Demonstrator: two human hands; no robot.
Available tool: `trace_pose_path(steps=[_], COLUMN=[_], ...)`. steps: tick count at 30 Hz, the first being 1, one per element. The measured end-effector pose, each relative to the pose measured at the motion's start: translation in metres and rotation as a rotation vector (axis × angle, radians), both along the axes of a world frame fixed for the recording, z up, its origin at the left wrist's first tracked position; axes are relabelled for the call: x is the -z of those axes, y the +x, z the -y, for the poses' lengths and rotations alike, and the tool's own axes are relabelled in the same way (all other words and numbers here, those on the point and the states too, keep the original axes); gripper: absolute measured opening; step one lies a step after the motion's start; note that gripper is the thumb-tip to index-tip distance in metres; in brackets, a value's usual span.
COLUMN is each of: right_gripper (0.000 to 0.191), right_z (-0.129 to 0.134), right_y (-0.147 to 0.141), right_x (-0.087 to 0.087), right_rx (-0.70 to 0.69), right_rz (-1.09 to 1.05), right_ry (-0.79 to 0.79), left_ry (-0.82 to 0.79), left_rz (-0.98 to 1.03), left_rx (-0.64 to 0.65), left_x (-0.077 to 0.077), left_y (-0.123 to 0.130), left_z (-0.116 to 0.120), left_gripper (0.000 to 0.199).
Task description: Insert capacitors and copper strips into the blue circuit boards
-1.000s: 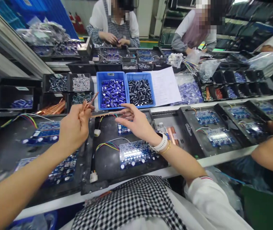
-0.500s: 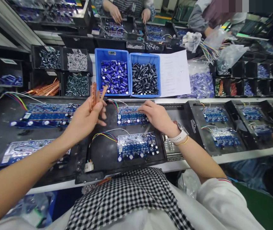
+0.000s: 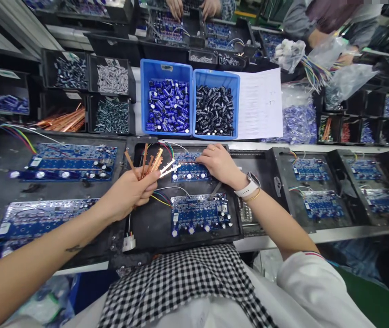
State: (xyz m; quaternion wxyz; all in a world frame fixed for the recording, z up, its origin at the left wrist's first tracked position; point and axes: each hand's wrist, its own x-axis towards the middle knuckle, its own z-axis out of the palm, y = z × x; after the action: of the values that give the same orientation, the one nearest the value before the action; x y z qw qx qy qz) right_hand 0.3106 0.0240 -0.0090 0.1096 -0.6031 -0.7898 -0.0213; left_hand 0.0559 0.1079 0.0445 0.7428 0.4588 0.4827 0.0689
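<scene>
My left hand point(image 3: 131, 193) is closed round a fanned bundle of toothed copper strips point(image 3: 156, 160), which stick out toward the upper circuit board. Over the right end of that blue circuit board point(image 3: 182, 172) is my right hand point(image 3: 222, 167), its fingertips pinched together at a thin copper strip point(image 3: 188, 163) lying along the board. The fingertips' contact is partly hidden. Nearer me, a second circuit board point(image 3: 199, 213) with round capacitors along its front lies in the same black tray point(image 3: 146, 228). Coloured wires run from both boards.
Behind the tray stand a blue bin point(image 3: 143, 98) of blue capacitors and another blue bin point(image 3: 237, 107) of black ones. Black parts boxes at left include one with copper strips point(image 3: 66, 119). More boards lie in trays on both sides. Co-workers' hands point(image 3: 211, 8) show across the bench.
My left hand has moved slightly right and down, and its strips now fan out beside the upper board. My right hand stays at that board's right end. The view has shifted a little.
</scene>
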Motion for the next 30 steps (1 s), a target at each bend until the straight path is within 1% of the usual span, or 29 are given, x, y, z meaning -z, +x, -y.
trace_pose_path(steps=[3,6,10,14,19,23,25,27,29,30], right_gripper=[0.031,0.030,0.031,0.031,0.031,0.031,0.031,0.029,0.020,0.015], right_z=[-0.001,-0.001,0.000,0.000,0.001,0.000,0.001,0.003,0.008,0.010], right_y=[0.000,0.000,0.001,0.002,0.003,0.003,0.001,-0.004,-0.017,-0.026], right_x=[0.002,0.002,0.001,0.001,0.003,0.003,0.000,-0.009,-0.021,-0.028], right_rx=[-0.008,-0.018,-0.014,-0.024,-0.014,-0.023,-0.003,0.054,0.104,0.104], right_rz=[-0.024,-0.026,0.017,0.006,-0.004,-0.027,-0.050,-0.105,-0.271,-0.417], right_ry=[0.002,0.007,0.034,0.043,0.034,0.009,-0.012,-0.022,-0.027,-0.043], left_ry=[0.018,0.025,-0.036,-0.110,-0.146,-0.158,-0.149,-0.136,-0.119,-0.107], left_rz=[0.005,0.006,-0.004,0.033,0.079,0.100,0.131,0.186,0.257,0.288], left_rx=[0.010,-0.009,-0.076,-0.142,-0.172,-0.161,-0.170,-0.194,-0.203,-0.198], left_x=[0.001,-0.002,-0.006,-0.009,-0.013,-0.013,-0.014,-0.016,-0.019,-0.020], left_y=[0.000,0.000,0.002,0.005,0.007,0.004,0.002,0.002,0.005,0.008], left_z=[0.004,0.008,0.007,0.006,0.012,0.019,0.022,0.028,0.036,0.040], left_gripper=[0.030,0.026,0.026,0.024,0.022,0.023,0.022,0.020,0.020,0.020])
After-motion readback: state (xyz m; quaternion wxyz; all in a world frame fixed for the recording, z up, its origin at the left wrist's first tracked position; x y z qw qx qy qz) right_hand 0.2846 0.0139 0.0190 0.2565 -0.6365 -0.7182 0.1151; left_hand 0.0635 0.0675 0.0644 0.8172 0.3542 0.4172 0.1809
